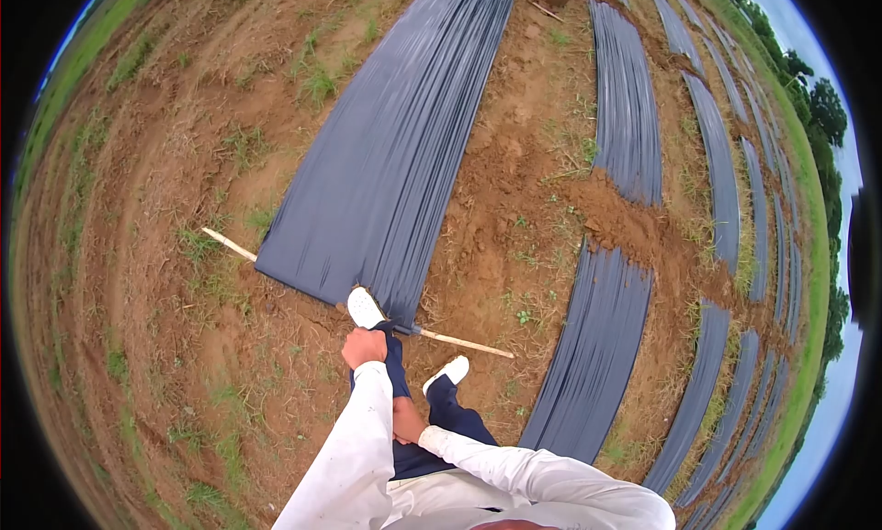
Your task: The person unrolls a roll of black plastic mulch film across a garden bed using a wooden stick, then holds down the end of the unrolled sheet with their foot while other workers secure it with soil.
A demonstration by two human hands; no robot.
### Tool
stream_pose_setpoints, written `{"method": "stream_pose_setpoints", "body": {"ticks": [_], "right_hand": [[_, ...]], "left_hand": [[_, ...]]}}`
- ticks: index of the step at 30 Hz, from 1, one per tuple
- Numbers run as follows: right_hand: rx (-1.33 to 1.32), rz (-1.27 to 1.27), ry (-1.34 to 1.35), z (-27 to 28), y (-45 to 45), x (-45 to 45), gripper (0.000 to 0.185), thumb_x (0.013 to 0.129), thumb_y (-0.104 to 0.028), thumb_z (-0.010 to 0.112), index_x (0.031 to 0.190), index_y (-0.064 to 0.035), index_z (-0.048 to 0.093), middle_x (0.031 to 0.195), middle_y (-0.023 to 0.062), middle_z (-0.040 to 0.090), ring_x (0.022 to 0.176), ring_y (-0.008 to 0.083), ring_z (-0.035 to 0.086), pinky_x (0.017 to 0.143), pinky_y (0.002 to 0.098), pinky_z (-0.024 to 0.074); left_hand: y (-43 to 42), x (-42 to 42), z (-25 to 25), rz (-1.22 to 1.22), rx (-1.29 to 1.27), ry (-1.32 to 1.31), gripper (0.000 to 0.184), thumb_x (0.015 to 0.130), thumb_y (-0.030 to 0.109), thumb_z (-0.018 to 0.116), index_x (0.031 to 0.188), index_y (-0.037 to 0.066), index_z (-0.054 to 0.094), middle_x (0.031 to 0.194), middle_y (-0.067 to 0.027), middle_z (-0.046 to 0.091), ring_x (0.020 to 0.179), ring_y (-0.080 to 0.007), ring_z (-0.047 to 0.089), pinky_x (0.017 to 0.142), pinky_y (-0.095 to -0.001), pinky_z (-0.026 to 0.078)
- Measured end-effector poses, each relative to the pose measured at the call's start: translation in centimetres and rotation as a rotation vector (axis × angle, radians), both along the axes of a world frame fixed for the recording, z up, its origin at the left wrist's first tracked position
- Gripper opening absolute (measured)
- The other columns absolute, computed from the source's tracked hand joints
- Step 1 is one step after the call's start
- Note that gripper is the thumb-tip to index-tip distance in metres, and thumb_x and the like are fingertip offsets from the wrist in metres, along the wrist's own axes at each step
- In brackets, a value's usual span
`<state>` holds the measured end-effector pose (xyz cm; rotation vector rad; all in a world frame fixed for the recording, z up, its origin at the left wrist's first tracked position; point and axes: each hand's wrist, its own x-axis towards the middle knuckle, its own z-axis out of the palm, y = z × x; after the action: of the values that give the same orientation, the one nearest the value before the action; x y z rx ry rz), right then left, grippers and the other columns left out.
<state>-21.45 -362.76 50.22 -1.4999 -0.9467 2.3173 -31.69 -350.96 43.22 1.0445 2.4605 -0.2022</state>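
Blk sheet (386,144) flat on soil (491,190), stick (467,343) @ end.

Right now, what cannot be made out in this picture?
Head view:
- Left hand: its grip's contents, if any, hidden by its fingers.
- Right hand: fingertips, hidden by the hand itself.
- Pale wooden pole: middle, hidden by black plastic film.
- Film's far end: cut off by top edge.

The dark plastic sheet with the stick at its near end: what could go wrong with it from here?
The left shoe overlaps the near edge of the sheet, so a step or twist might tear or drag it. The stick juts out past both sides, close to the right shoe, and could trip the person. No soil covers the long edges nearby, so wind might lift them.
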Motion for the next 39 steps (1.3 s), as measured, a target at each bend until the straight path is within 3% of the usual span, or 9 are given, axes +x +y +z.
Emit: {"method": "stream_pose_setpoints", "body": {"ticks": [2, 5, 8, 15, 20, 23, 26, 39], "right_hand": [[-0.034, -0.005, 0.001, 0.1, 0.2, 0.0, 0.019, 0.083, -0.009, 0.051, 0.07, 0.0029, 0.06, 0.047, 0.0068, 0.052, 0.029, 0.0123, 0.043, 0.025, 0.0266, 0.0292], [-0.015, -0.005, -0.013, -0.3, 0.0, -0.2, 0.032, 0.088, -0.015, 0.046, 0.063, 0.0025, 0.058, 0.042, 0.0051, 0.048, 0.026, 0.0128, 0.042, 0.026, 0.0275, 0.0311], [-0.012, -0.035, -0.008, -0.4, 0.0, -0.4, 0.033, 0.088, -0.015, 0.047, 0.063, 0.0027, 0.057, 0.042, 0.005, 0.048, 0.026, 0.0126, 0.042, 0.026, 0.0273, 0.0307], [0.004, -0.007, 0.017, 0.1, 0.4, -0.4, 0.031, 0.088, -0.017, 0.047, 0.067, 0.0027, 0.059, 0.042, 0.0048, 0.048, 0.026, 0.0122, 0.041, 0.026, 0.0273, 0.0301], [0.025, -0.004, -0.007, 0.5, 0.7, -0.4, 0.028, 0.09, -0.017, 0.045, 0.077, 0.0029, 0.061, 0.043, 0.0047, 0.049, 0.027, 0.0117, 0.041, 0.027, 0.0271, 0.0297], [-0.011, -0.041, 0.023, 0.5, 0.7, -0.5, 0.02, 0.085, -0.008, 0.049, 0.072, 0.0023, 0.061, 0.047, 0.0062, 0.051, 0.029, 0.0106, 0.041, 0.026, 0.0257, 0.0282], [-0.011, -0.009, 0.029, 0.0, 0.3, -0.7, 0.027, 0.09, -0.015, 0.044, 0.078, 0.0033, 0.061, 0.044, 0.0047, 0.049, 0.027, 0.0109, 0.042, 0.027, 0.0265, 0.0305], [0.021, -0.013, -0.008, -0.3, 0.0, -0.1, 0.026, 0.089, -0.013, 0.044, 0.077, 0.0028, 0.061, 0.043, 0.0052, 0.049, 0.027, 0.0122, 0.042, 0.027, 0.0273, 0.0314]], "left_hand": [[0.0, 0.0, -0.1, -0.004, 0.003, 0.008, 0.03, 0.072, 0.024, 0.049, 0.078, 0.001, 0.068, 0.083, -0.0198, 0.066, 0.079, -0.0328, 0.065, 0.073, -0.0388, 0.052], [0.2, 0.0, 0.0, 0.002, 0.01, 0.005, 0.029, 0.072, 0.023, 0.049, 0.078, 0.001, 0.068, 0.083, -0.0199, 0.066, 0.079, -0.0329, 0.065, 0.073, -0.0389, 0.052], [0.3, -0.2, -0.1, 0.0, 0.007, 0.0, 0.028, 0.072, 0.023, 0.05, 0.077, 0.002, 0.068, 0.082, -0.0199, 0.066, 0.078, -0.033, 0.065, 0.072, -0.0389, 0.052], [0.6, -0.2, 0.4, 0.039, 0.054, -0.044, 0.03, 0.068, 0.02, 0.049, 0.075, -0.002, 0.067, 0.082, -0.0239, 0.064, 0.079, -0.0369, 0.064, 0.075, -0.0418, 0.051], [0.5, -0.4, 0.3, -0.017, 0.028, -0.011, 0.029, 0.072, 0.023, 0.049, 0.077, 0.001, 0.068, 0.083, -0.0209, 0.066, 0.079, -0.0347, 0.065, 0.073, -0.0402, 0.052], [0.4, -0.6, 0.1, -0.007, 0.042, -0.025, 0.029, 0.071, 0.022, 0.048, 0.077, 0.001, 0.068, 0.082, -0.0213, 0.065, 0.079, -0.0354, 0.065, 0.073, -0.041, 0.051], [0.5, -0.6, 0.5, 0.007, 0.035, -0.023, 0.029, 0.07, 0.021, 0.048, 0.077, 0.001, 0.068, 0.082, -0.0214, 0.065, 0.079, -0.0358, 0.065, 0.074, -0.0413, 0.051], [0.1, -0.1, -1.4, -0.046, 0.011, 0.056, 0.029, 0.071, 0.023, 0.049, 0.075, 0.001, 0.066, 0.081, -0.0195, 0.066, 0.076, -0.0336, 0.065, 0.071, -0.0397, 0.052]]}}
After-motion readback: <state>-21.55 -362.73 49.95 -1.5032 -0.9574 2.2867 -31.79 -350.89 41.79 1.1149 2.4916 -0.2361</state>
